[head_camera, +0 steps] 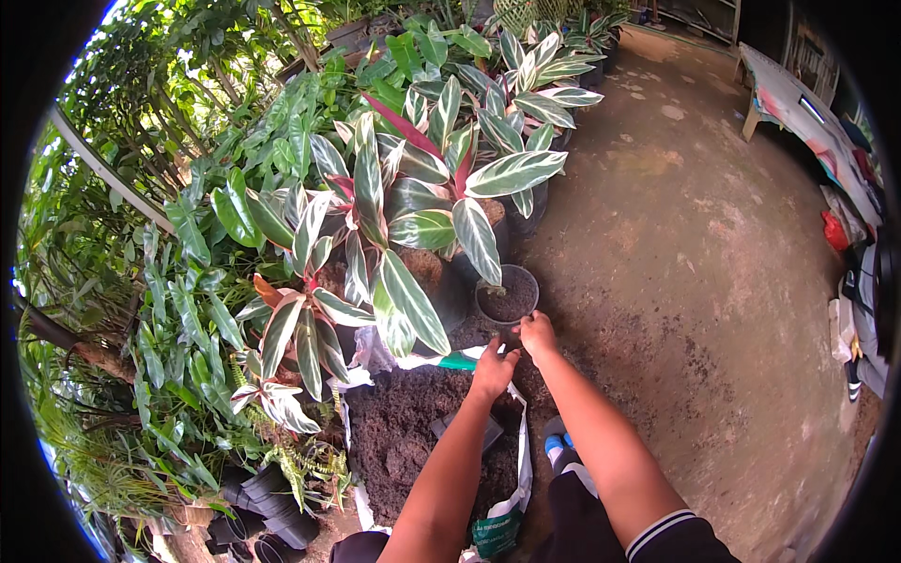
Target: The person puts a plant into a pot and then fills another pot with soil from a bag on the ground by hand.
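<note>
A round dark plastic pot (pixel 507 294) filled with soil stands on the ground, with a small pale green sprig at its left side. My right hand (pixel 536 333) is at the pot's near rim, fingers bent; whether it grips the rim is unclear. Just left of it, my left hand (pixel 495 367) hovers over the far edge of an opened white sack, its fingers apart and no object visible in it. The sack holds dark soil (pixel 401 422). A small black tray or pot (pixel 486 431) lies on that soil, partly hidden behind my left forearm.
Potted plants with striped, pink-edged leaves (pixel 415 281) crowd beyond the sack and overhang the pot. Black nursery pots (pixel 281 503) are stacked at lower left. Scattered soil marks the concrete floor (pixel 690 281) at right. A covered table (pixel 809 112) stands at upper right.
</note>
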Available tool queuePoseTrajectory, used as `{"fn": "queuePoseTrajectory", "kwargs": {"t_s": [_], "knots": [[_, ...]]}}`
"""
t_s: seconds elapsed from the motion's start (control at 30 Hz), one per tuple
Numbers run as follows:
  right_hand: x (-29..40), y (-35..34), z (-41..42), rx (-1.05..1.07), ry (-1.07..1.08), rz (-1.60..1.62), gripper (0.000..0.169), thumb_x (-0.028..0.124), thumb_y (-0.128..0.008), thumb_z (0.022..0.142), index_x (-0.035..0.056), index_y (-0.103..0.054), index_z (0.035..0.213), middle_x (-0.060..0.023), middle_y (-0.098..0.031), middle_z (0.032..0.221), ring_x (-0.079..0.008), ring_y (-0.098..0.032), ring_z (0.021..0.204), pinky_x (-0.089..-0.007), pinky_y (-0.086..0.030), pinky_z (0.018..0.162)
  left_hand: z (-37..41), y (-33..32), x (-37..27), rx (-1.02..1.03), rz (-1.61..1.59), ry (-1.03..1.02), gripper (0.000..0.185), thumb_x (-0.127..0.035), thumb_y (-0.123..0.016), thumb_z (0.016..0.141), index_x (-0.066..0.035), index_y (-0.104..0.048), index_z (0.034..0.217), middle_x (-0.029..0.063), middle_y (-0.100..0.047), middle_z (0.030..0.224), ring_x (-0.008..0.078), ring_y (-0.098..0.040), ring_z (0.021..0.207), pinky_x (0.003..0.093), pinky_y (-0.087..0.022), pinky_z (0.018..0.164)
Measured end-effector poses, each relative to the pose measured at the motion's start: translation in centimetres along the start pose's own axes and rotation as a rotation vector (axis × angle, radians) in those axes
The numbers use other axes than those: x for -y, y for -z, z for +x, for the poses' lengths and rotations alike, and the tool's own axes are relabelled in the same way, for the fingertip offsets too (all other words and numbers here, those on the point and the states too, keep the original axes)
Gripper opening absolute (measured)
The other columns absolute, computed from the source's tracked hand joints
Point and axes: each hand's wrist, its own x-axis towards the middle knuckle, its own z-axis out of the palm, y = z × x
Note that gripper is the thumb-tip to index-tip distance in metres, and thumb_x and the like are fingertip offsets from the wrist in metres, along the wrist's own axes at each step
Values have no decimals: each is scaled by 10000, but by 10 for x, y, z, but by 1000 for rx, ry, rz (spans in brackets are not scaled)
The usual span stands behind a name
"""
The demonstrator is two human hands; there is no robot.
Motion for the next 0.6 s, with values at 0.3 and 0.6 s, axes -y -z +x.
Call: {"fn": "queuePoseTrajectory", "kwargs": {"t_s": [0.3, 0.6], "knots": [[38, 44, -54, 314, 76, -120, 301, 274, -717, 885, -25, -696, 867, -157, -711, 789, -228, -674, 760, -417, -515, 715, -50, 63, 33, -52, 227, -16, 590, -295, -642, 907, 28, -499, 1379, 303, -603, 1273, 414, -566, 1236, 443, -448, 1044], [215, 29, -129, 646, 505, -384, 290, 283, -726, 862, -6, -712, 853, -180, -712, 831, -249, -677, 791, -379, -514, 745, -160, 228, -29, -189, 381, -41, 483, -285, -633, 925, 21, -581, 1295, 300, -618, 1245, 404, -583, 1217, 441, -457, 1038]]}}
